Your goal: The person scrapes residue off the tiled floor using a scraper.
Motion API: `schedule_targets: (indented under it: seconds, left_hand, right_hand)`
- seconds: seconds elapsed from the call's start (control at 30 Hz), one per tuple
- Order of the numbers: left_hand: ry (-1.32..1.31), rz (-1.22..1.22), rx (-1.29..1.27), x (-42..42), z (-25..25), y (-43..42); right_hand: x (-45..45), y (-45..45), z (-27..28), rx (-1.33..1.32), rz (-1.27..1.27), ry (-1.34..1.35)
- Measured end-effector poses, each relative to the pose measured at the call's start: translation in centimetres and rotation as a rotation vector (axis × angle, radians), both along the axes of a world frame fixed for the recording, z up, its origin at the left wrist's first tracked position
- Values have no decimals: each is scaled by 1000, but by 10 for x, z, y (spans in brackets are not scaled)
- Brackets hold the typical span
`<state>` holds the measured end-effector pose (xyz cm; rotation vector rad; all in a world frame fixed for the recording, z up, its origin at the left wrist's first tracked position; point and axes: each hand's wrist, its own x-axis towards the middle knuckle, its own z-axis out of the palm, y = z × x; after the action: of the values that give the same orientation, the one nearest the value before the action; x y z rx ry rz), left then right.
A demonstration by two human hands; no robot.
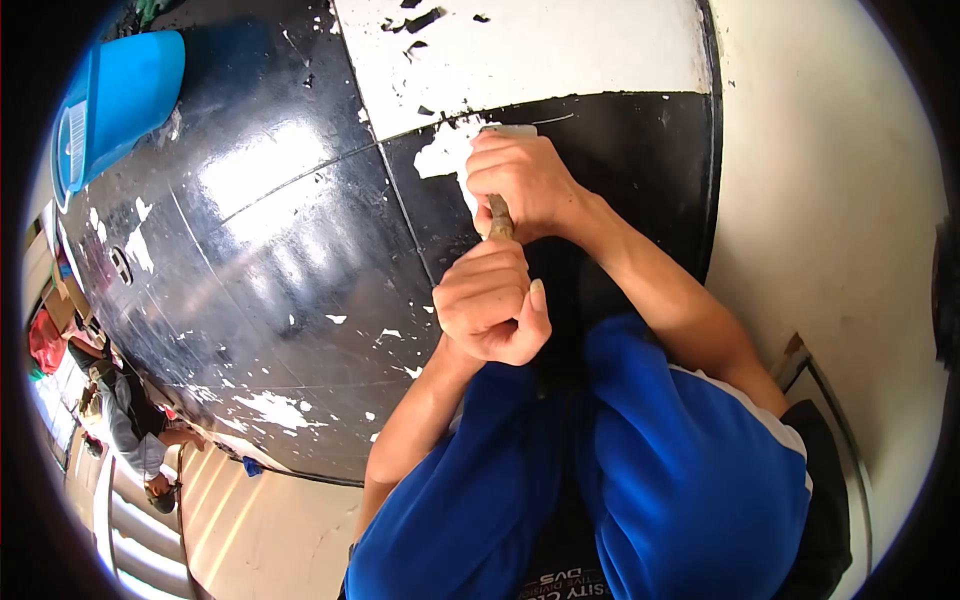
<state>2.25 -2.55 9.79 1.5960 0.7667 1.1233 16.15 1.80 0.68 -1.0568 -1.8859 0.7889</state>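
Both of my hands are closed around a brown, wooden-looking tool handle (501, 218) in front of my knees. My left hand (492, 305) wraps the near end, its thumb lying along the outside. Further forward, my right hand (522, 180) grips the handle close to the floor; the tool's far end is mostly hidden there. Beneath and beside that hand is a bare white patch (440, 155), where the black coating is gone. Black floor tiles (290, 335) surround it, with a white tile (560, 50) just beyond.
Black flakes (425, 20) lie on the white tile. A blue plastic container (140, 90) stands at the upper left. Another person (130, 415) is at the far left, near a red bag (46, 342). A pale surface (830, 200) borders the tiles on the right.
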Motion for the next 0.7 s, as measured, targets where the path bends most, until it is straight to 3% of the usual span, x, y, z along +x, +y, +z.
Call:
schedule_targets:
  seconds: [0.2, 0.4, 0.5, 0.7]
  left_hand:
    - [16, 25, -33, 3, 7, 17]
    - [21, 8, 15, 0, -2, 6]
    - [37, 38, -67, 5, 12, 24]
    - [21, 22, -37, 1, 2, 3]
  right_hand:
    - [3, 11, 10, -77, -16, -47]
    - [3, 7, -1, 35, 9, 16]
    - [4, 14, 13, -132, -37, -55]
    - [3, 0, 3, -15, -24, -11]
